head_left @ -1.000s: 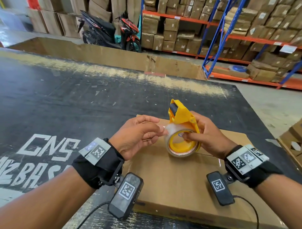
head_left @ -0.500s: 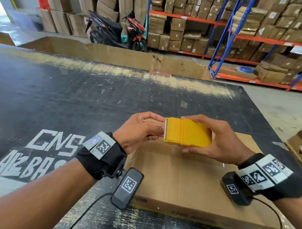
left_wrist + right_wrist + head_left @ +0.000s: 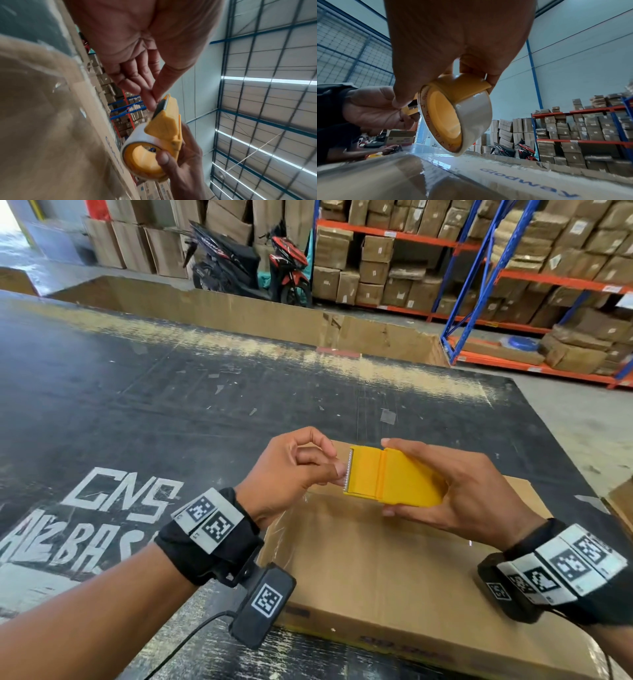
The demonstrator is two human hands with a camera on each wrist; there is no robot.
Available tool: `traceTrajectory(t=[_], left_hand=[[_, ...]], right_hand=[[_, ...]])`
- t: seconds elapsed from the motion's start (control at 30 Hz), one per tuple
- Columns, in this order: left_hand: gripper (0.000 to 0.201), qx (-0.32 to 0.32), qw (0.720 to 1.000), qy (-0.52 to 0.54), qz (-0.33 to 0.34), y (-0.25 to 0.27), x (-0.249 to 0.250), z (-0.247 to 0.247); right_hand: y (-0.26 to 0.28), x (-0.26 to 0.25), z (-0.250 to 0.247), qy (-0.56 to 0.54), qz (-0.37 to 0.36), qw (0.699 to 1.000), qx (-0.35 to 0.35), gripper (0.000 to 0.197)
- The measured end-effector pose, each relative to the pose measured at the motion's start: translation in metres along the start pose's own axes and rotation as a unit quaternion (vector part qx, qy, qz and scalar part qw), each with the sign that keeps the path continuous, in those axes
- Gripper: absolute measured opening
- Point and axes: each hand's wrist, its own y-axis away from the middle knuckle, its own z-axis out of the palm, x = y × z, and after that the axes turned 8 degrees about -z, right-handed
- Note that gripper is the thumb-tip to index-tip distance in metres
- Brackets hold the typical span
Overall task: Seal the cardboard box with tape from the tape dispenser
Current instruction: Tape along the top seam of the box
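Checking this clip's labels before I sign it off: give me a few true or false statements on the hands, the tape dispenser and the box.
1. The right hand holds the yellow tape dispenser. True.
2. The dispenser rests flat on the cardboard box. False: it is held above the box.
3. The left hand has its fingertips at the dispenser's toothed blade end. True.
4. The tape roll is black. False: it looks whitish on a yellow core.

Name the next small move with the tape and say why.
Probably pull the tape end out and down onto the box: the left hand pinches at the dispenser blade, the right hand holds it above the box.
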Motion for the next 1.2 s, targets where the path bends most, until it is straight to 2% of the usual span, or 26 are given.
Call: traceTrajectory(t=[0.13, 0.33, 0.4, 0.5, 0.6, 0.73, 0.87, 1.03, 1.2], left_hand=[[0.019, 0.016, 0.995, -0.041, 0.091, 0.003, 0.003, -0.001], [0.022, 0.066, 0.991, -0.033, 0.111, 0.001, 0.006, -0.007], [0.024, 0.094, 0.992, -0.001, 0.086, -0.006, 0.011, -0.022], [0.033, 0.055, 0.998, 0.010, 0.007, -0.011, 0.010, -0.045], [0.044, 0.035, 0.998, -0.004, -0.042, -0.009, -0.006, -0.053], [0.038, 0.054, 0.994, -0.005, -0.090, -0.010, -0.026, -0.063], [0.028, 0.066, 0.991, -0.014, -0.115, -0.012, -0.040, -0.075], [0.042, 0.087, 0.987, 0.037, -0.129, -0.011, -0.045, -0.086], [0.038, 0.126, 0.982, 0.029, -0.136, -0.010, -0.056, -0.088]], right_hand=[[0.000, -0.002, -0.001, -0.006, 0.015, 1.000, 0.004, 0.091], [-0.002, -0.009, -0.003, 0.015, 0.022, 1.000, -0.011, 0.089], [0.003, -0.006, -0.004, 0.042, 0.039, 0.998, -0.026, 0.088], [0.011, 0.001, -0.006, 0.046, 0.060, 0.996, -0.054, 0.087], [0.012, 0.000, -0.009, 0.001, 0.065, 0.995, -0.080, 0.087], [-0.003, 0.001, -0.008, -0.036, 0.045, 0.993, -0.106, 0.081], [-0.027, 0.013, 0.000, -0.093, 0.058, 0.982, -0.154, 0.071], [-0.052, 0.022, 0.007, -0.147, 0.070, 0.973, -0.166, 0.065], [-0.045, 0.013, 0.032, -0.091, 0.061, 0.981, -0.162, 0.065]])
